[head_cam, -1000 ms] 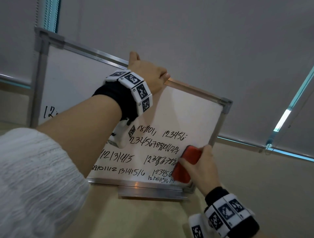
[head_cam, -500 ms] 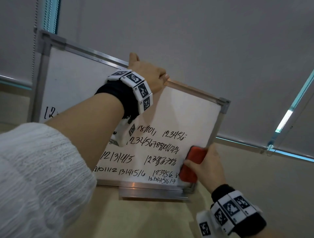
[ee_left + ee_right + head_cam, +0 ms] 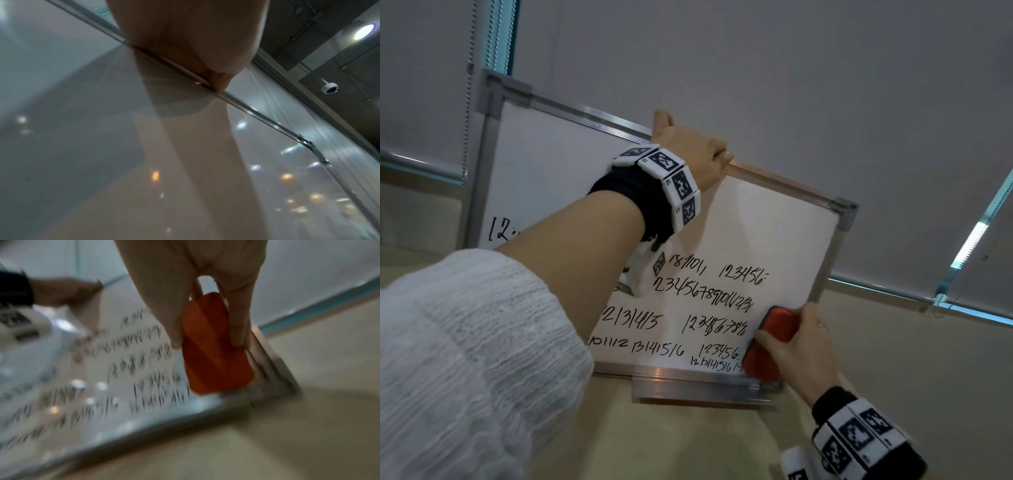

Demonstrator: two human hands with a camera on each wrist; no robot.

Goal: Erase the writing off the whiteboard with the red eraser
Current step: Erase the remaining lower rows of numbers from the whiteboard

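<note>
A metal-framed whiteboard (image 3: pixel 774 233) stands tilted, with rows of black handwritten numbers (image 3: pixel 698 291) across its lower half. My left hand (image 3: pixel 688 150) grips its top edge, fingers curled over the frame (image 3: pixel 242 104). My right hand (image 3: pixel 801 346) holds the red eraser (image 3: pixel 774 337) flat against the board's lower right corner, thumb on one side and fingers on the other. In the right wrist view the eraser (image 3: pixel 213 353) sits beside the right frame edge, with the blurred writing (image 3: pixel 131 363) to its left.
A metal marker ledge (image 3: pixel 698 389) runs under the board's bottom edge. Grey roller blinds (image 3: pixel 756 68) hang behind, with a bead chain (image 3: pixel 468 102) at the left. A beige surface (image 3: pixel 688 442) lies below the board.
My right hand has slid the eraser rightward to the board's right edge, uncovering the ends of the lower number rows. The left hand keeps its grip on the top edge.
</note>
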